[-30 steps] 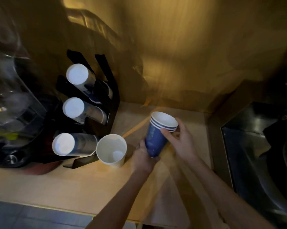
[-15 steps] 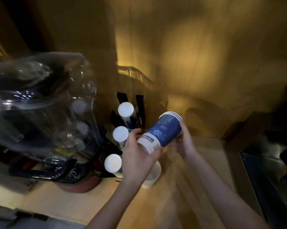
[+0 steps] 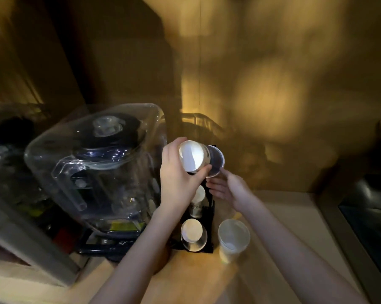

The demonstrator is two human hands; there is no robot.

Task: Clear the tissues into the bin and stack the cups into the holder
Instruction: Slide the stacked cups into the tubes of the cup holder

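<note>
My left hand (image 3: 178,178) grips a stack of blue paper cups (image 3: 199,156), turned on its side with the white base toward me, at the top of the black cup holder (image 3: 208,218). My right hand (image 3: 226,187) is open just below the stack's rim, fingers pointing left, touching or nearly touching it. Lower slots of the holder show the white bases of other cup stacks (image 3: 191,232). A single white cup (image 3: 233,238) stands upright on the counter right of the holder. No tissues or bin are visible.
A large clear water jug (image 3: 97,163) on a dark dispenser base stands left of the holder, close to my left arm. A dark sink (image 3: 369,216) lies at the right. The wooden counter (image 3: 273,216) meets a wooden back wall.
The cup stack has turned from upright to lying on its side and moved up and left to the holder's top. My right hand has slipped from the rim to below it. The view shifted left.
</note>
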